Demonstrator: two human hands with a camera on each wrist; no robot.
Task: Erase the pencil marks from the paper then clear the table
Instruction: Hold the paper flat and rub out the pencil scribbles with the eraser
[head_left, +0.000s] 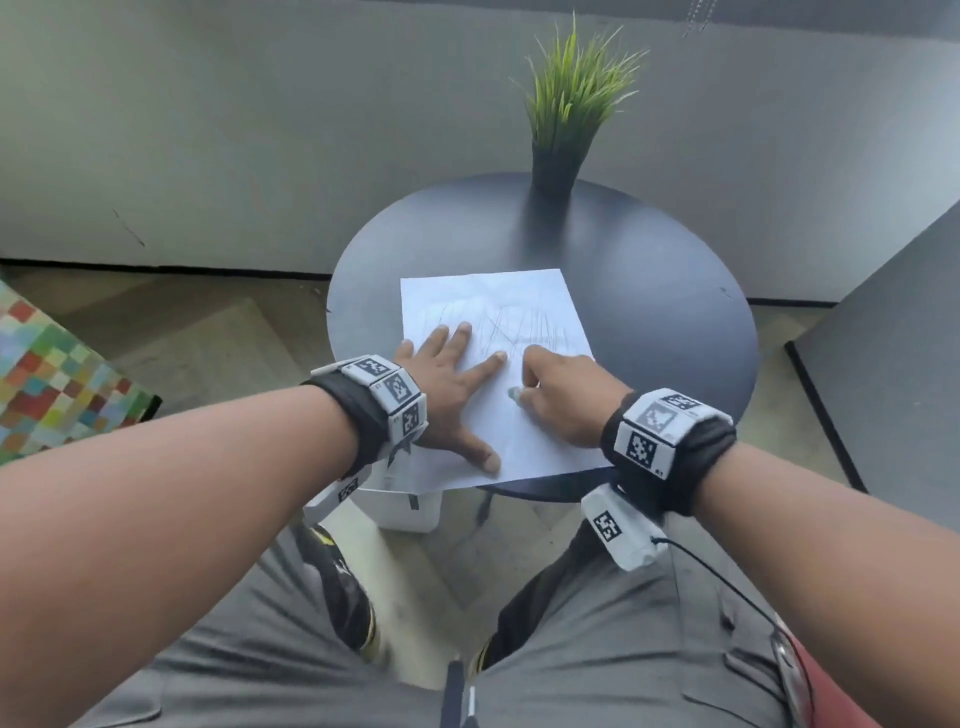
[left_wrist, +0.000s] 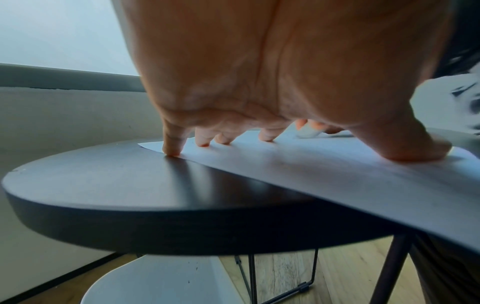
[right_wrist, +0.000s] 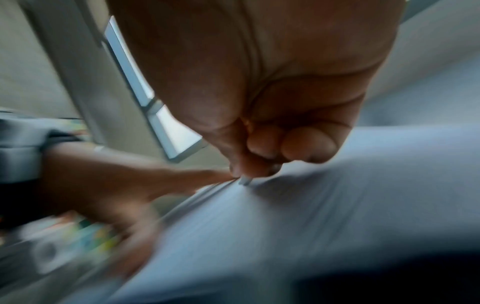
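A white sheet of paper (head_left: 498, 312) with grey pencil scribbles lies on the round dark table (head_left: 649, 291), its near corner hanging past the table's front edge. My left hand (head_left: 457, 384) lies flat on the sheet's left half, fingers spread and pressing it down; the left wrist view shows the fingertips (left_wrist: 172, 148) planted on the paper (left_wrist: 337, 164). My right hand (head_left: 556, 400) is curled round a small pale eraser (head_left: 514, 394) and holds it against the paper beside the left index finger. The right wrist view is blurred, with the eraser tip (right_wrist: 245, 181) on the paper (right_wrist: 337, 205).
A potted green grass plant (head_left: 566, 119) stands at the table's far edge. A white round bin (head_left: 400, 506) sits on the floor under the near left edge. A grey cabinet (head_left: 893, 364) stands to the right, a colourful checked seat (head_left: 47, 379) to the left.
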